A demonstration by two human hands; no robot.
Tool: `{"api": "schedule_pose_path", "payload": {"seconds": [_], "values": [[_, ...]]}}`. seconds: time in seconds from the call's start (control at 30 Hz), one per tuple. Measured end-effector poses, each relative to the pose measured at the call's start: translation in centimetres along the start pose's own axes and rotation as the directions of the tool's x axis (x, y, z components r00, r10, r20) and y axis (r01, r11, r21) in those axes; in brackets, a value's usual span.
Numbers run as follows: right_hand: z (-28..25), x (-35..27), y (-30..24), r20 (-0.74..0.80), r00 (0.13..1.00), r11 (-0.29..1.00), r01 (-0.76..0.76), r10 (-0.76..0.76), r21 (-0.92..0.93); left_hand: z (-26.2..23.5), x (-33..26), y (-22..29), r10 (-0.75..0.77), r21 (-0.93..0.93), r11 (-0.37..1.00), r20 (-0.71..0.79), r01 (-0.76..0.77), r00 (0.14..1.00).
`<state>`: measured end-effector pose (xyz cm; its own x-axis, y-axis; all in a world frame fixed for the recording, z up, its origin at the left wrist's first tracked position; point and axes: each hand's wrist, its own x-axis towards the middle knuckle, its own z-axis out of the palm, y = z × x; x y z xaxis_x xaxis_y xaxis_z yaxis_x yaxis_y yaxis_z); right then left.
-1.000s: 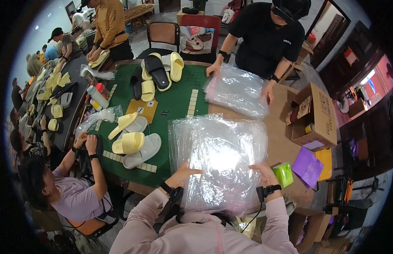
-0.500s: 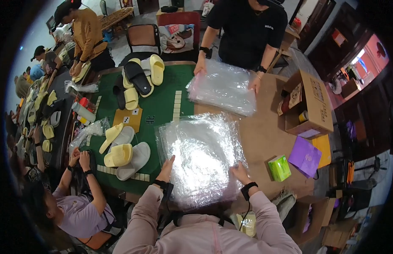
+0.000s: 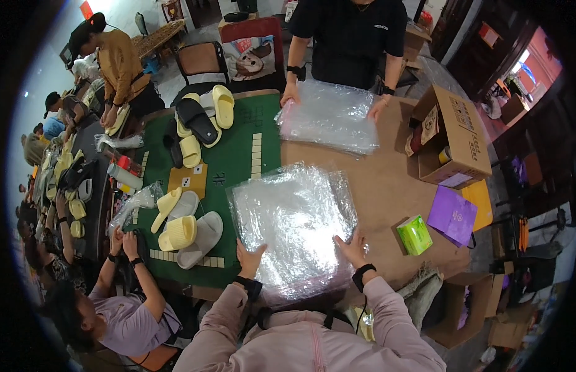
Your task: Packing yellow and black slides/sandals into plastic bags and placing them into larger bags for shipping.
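Observation:
A stack of clear plastic bags (image 3: pixel 294 223) lies on the table in front of me, partly on the green mat (image 3: pixel 238 155) and partly on brown cardboard. My left hand (image 3: pixel 249 257) rests flat on the stack's near left edge. My right hand (image 3: pixel 353 248) presses on its near right corner. Both wrists wear black bands. Neither hand grips the plastic; the fingers lie spread on top.
Across the table a person in black holds a second stack of clear bags (image 3: pixel 331 118). Yellow, grey and black slippers (image 3: pixel 185 226) lie on the mat. An open cardboard box (image 3: pixel 452 136), a purple packet (image 3: pixel 452 214) and a green box (image 3: pixel 414 234) sit at right. People sit at left.
The view has shifted so the table sits lower and closer. My hands have slid from the stack's sides to its near edge, flattening it. The person opposite keeps pressing their own stack.

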<state>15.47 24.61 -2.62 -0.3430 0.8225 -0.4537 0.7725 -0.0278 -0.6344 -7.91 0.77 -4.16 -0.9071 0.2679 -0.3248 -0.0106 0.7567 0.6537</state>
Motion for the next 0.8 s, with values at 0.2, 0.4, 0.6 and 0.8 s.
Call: {"api": "schedule_pose_path", "payload": {"seconds": [0.2, 0.4, 0.6, 0.8], "values": [[1.6, -2.7, -3.4, 0.223, 0.932, 0.922, 0.205, -0.287, 0.329, -0.3, 0.3, -1.4, 0.190, -0.296, 0.938, -0.007, -0.183, 0.982], [1.9, 1.3, 3.4, 0.255, 0.933, 0.836, 0.080, -0.255, 0.542, -1.0, -0.4, -0.3, 0.187, -0.287, 0.948, 0.140, -0.142, 0.972], [2.2, 1.3, 4.2, 0.115, 0.987, 0.992, 0.101, -0.109, 0.071, -1.1, -2.5, -1.3, -0.090, -0.131, 0.987, 0.037, 0.094, 0.995], [4.0, 0.1, 6.2, 0.158, 0.937, 0.928, 0.264, -0.311, 0.264, 2.3, -1.2, -7.2, 0.144, -0.416, 0.909, 0.260, -0.024, 0.955]]}}
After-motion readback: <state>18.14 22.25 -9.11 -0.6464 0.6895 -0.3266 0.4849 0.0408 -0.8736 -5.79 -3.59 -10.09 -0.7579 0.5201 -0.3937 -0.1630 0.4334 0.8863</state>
